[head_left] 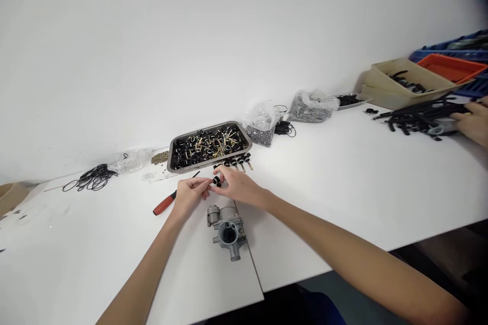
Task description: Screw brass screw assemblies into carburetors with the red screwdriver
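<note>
A small black cylindrical part with a light ring (217, 181) is held between the thumb and fingers of my right hand (238, 185). My left hand (191, 194) is pinched closed right beside it; what its fingertips grip is too small to make out. Just below both hands, a grey metal carburetor (229, 233) rests on the table with its round bore facing me. A screwdriver with a red and black handle (163, 205) lies left of my left hand, its shaft partly hidden. Behind my right hand, several black parts with brass stems (241, 162) lie in a row.
A metal tray (171, 162) of black and brass parts stands behind the hands. Black rings (95, 176), brass bits (160, 157) and plastic bags of small parts (313, 106) line the wall. At right, another person's hand (475, 121) touches black hoses (419, 114) near a beige bin (375, 94).
</note>
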The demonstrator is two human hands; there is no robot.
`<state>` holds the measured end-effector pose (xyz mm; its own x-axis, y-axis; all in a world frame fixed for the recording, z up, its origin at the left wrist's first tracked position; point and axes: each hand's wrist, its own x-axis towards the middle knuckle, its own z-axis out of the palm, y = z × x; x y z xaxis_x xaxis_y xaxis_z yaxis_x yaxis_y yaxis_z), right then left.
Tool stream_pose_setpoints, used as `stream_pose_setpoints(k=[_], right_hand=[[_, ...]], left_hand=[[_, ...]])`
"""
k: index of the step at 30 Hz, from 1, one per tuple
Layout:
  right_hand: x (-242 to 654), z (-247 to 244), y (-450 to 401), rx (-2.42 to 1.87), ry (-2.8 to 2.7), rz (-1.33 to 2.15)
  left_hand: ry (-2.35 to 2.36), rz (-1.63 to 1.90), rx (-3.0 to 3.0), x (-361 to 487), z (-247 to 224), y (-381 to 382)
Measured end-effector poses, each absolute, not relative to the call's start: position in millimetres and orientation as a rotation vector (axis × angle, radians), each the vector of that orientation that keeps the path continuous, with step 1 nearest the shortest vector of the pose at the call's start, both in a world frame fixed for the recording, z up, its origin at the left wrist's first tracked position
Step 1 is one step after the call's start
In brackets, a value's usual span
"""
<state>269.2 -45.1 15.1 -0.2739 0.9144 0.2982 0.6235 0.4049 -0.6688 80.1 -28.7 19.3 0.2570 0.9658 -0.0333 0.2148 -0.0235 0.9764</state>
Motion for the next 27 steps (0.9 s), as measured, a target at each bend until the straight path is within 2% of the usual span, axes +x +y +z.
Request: stream_pose_setpoints(k=[13, 27], right_hand=[[266.3, 10.0, -39.4, -1.377, -1.8, 0.651], [261.9, 9.1, -40.5, -1.093, -1.852, 0.575]], left_hand=[[0.96, 0.92, 1.367, 80.9, 16.3, -26.3], [0.949, 0.876, 1.484, 77.8, 20.8, -27.9]])
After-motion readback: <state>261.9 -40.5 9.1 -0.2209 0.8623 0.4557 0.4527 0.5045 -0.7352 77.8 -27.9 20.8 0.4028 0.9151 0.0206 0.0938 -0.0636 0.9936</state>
